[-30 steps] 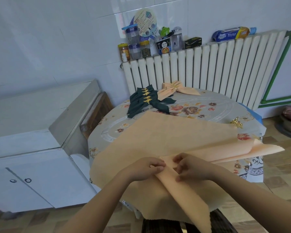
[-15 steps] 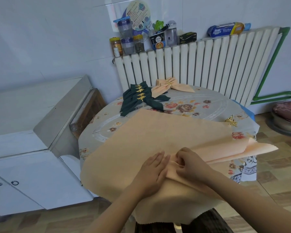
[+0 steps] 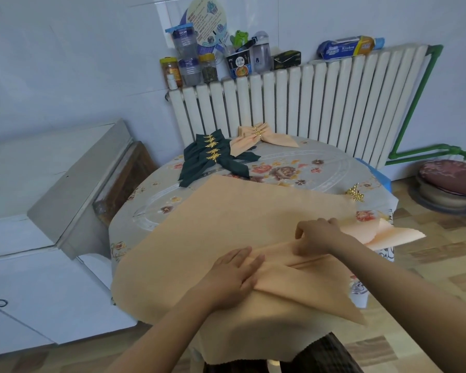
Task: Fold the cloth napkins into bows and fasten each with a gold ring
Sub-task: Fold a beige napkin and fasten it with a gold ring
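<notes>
Pressing a fresh fold flat, a person works a peach napkin [image 3: 226,227] spread over the near half of a round counter [image 3: 334,168]. A second ago both hands pinched the near corner above the cloth; now that corner is turned in, forming a long band [image 3: 301,281] that runs from centre toward the near right edge, with part of the napkin hanging off the near rim. The left hand [image 3: 232,278] has gone from a pinching grip to a wide, flat one, fingers straight and resting on the band's left end. The right hand [image 3: 318,238] has slid right along the crease, its fingers curled and apparently pinching the fold's far edge. More peach cloth [image 3: 393,234] juts off the counter's right edge, just past that hand.

Judging by this, the first pleat is set, and more folds remain before the cloth can be gathered into a bow. A loose gold ring [image 3: 355,193] waits at the right, near the napkin's far right edge but apart from it. At the far side lie finished pieces: several dark green bows [image 3: 213,162] stacked together with their rings, and one peach bow [image 3: 261,137] touching them on the right. Behind the counter stands a white radiator [image 3: 307,103], jars and bottles lined along its top.
</notes>
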`<state>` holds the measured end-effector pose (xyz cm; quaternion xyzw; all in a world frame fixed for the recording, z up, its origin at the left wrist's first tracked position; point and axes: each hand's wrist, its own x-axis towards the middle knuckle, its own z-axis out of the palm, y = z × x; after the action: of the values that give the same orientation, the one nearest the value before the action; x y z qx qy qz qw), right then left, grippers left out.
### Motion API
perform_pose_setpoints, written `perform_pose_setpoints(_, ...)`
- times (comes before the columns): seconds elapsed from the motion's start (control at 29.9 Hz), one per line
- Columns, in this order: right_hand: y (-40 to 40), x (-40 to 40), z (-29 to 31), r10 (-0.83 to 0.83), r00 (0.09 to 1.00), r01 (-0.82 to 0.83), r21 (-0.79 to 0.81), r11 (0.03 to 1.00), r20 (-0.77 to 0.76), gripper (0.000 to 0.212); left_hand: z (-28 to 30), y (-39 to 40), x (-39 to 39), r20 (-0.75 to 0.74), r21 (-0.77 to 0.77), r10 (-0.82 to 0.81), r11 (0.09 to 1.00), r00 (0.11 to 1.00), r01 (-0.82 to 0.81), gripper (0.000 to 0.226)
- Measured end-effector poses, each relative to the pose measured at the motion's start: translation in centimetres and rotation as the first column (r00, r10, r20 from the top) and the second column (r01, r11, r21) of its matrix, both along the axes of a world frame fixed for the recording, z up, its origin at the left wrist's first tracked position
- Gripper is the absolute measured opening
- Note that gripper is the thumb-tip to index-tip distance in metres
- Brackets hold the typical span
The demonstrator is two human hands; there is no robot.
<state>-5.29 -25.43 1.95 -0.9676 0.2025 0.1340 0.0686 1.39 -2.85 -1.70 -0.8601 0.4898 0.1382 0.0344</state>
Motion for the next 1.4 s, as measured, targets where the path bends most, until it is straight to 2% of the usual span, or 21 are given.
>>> perform_pose_setpoints(0.07,-0.4,0.7,0.5,0.000,0.993,-0.001,-0.013,1.000,-0.119,0.044,0.2,-0.1,0.0,0.023,0.023,-0.010,1.000,1.000,0.010,0.052)
perform_pose_setpoints(0.17,-0.3,1.6,1.4,0.010,0.978,-0.001,0.042,0.999,-0.206,0.053,0.8,-0.1,-0.3,0.077,0.051,-0.024,0.998,0.997,0.020,0.053)
perform_pose_setpoints(0.33,0.9,1.7,2.6,0.000,0.985,0.004,0.023,1.000,-0.171,0.038,1.3,-0.6,-0.5,0.237,-0.014,-0.101,0.994,0.966,0.107,0.055)
perform_pose_setpoints(0.4,1.6,1.8,2.8,0.000,0.987,0.006,0.040,0.999,-0.160,0.032,1.2,-0.9,-0.6,0.172,-0.108,-0.120,0.984,0.978,0.139,0.059)
perform_pose_setpoints(0.47,2.1,1.9,2.7,0.010,0.991,-0.001,0.071,0.997,-0.130,0.018,1.4,-1.1,-0.6,-0.057,-0.262,-0.030,0.965,0.998,0.014,0.058)
perform_pose_setpoints(0.53,2.1,1.9,2.7,-0.020,0.996,0.035,0.183,0.982,-0.083,0.027,1.7,-1.1,-0.3,-0.228,-0.353,0.030,0.929,0.973,-0.111,0.041)
perform_pose_setpoints(0.57,2.1,1.9,2.7,-0.052,0.996,0.071,0.266,0.961,-0.077,0.031,1.7,-1.1,-0.1,-0.230,-0.365,0.026,0.924,0.973,-0.111,0.030)
perform_pose_setpoints(0.63,2.1,1.8,2.7,-0.150,0.985,0.171,0.493,0.853,-0.083,0.021,1.9,-1.2,0.3,-0.238,-0.334,0.026,0.936,0.971,-0.107,0.016)
perform_pose_setpoints(0.73,2.4,1.5,2.4,-0.335,0.927,0.331,0.793,0.511,-0.171,0.007,3.2,-1.8,0.5,-0.336,-0.215,0.114,0.957,0.935,-0.194,0.026)
perform_pose_setpoints(0.8,2.4,1.2,2.1,-0.344,0.907,0.357,0.879,0.318,-0.243,0.019,4.4,-2.1,0.5,-0.493,-0.152,0.199,0.939,0.847,-0.309,0.047)
perform_pose_setpoints(0.87,2.3,0.9,2.1,-0.295,0.905,0.366,0.915,0.170,-0.307,0.033,5.4,-2.4,0.6,-0.630,-0.079,0.264,0.914,0.731,-0.398,0.065)
perform_pose_setpoints(0.94,2.6,0.8,2.4,-0.240,0.910,0.366,0.927,0.081,-0.339,0.036,5.8,-2.6,0.8,-0.665,-0.011,0.305,0.909,0.682,-0.417,0.073)
perform_pose_setpoints(1.04,3.1,0.7,2.3,-0.215,0.916,0.353,0.935,0.030,-0.339,0.046,6.3,-3.3,1.4,-0.560,0.107,0.363,0.923,0.745,-0.369,0.075)
perform_pose_setpoints(1.14,3.5,0.4,2.3,-0.196,0.936,0.313,0.947,0.079,-0.293,0.048,6.5,-3.3,1.8,-0.396,0.139,0.249,0.968,0.884,-0.211,0.049)
perform_pose_setpoints(1.2,3.7,0.0,2.4,-0.193,0.953,0.268,0.946,0.184,-0.232,0.046,5.9,-3.0,1.8,-0.293,0.100,0.186,0.982,0.938,-0.163,0.026)
perform_pose_setpoints(1.24,4.0,-0.2,2.4,-0.196,0.966,0.222,0.930,0.292,-0.169,0.044,5.4,-2.7,1.7,-0.254,0.065,0.163,0.986,0.953,-0.152,0.020)
perform_pose_setpoints(1.27,4.1,-0.5,2.3,-0.177,0.982,0.141,0.873,0.467,-0.064,0.042,5.0,-2.6,1.6,-0.228,0.033,0.140,0.990,0.963,-0.136,0.018)
perform_pose_setpoints(1.3,4.2,-0.8,1.9,-0.107,0.992,0.024,0.744,0.668,0.064,0.039,4.7,-2.2,1.6,-0.211,-0.001,0.117,0.993,0.970,-0.120,0.017)
perform_pose_setpoints(1.34,4.2,-1.1,1.5,-0.005,0.985,-0.100,0.584,0.806,0.175,0.036,4.4,-2.1,1.6,-0.209,-0.033,0.097,0.994,0.973,-0.106,0.018)
perform_pose_setpoints(1.37,4.4,-1.5,0.9,0.093,0.961,-0.208,0.457,0.865,0.260,0.033,4.2,-1.8,1.7,-0.211,-0.061,0.082,0.993,0.974,-0.097,0.018)
perform_pose_setpoints(1.4,4.6,-2.1,0.5,0.174,0.932,-0.293,0.376,0.879,0.319,0.031,4.0,-1.6,1.8,-0.217,-0.086,0.076,0.992,0.973,-0.097,0.018)
